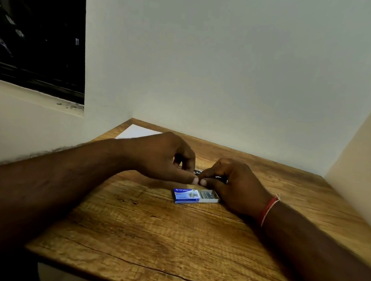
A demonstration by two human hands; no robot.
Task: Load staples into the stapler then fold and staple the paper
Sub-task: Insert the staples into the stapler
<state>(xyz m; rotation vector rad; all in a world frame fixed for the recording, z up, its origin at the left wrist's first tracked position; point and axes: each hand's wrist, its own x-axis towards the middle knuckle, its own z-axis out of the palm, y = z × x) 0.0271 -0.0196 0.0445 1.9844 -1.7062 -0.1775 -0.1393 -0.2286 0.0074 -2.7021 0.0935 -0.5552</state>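
A small dark stapler [220, 178] lies on the wooden table [150, 237], mostly hidden under my hands. My left hand [163, 156] has its fingers curled down onto the stapler's left end, thumb tip low at the front. My right hand [232, 184] wraps over the stapler's right part, thumb touching the left thumb. Just in front of the hands lies a blue staple box [187, 196], slid open, with grey staples [207, 195] showing in its tray. A white paper sheet [136, 132] lies at the table's far left corner, partly behind my left hand.
Pale walls close the table in at the back and on the right. A dark window [37, 33] with a ledge is at the upper left. The table's near edge runs along the bottom of the view.
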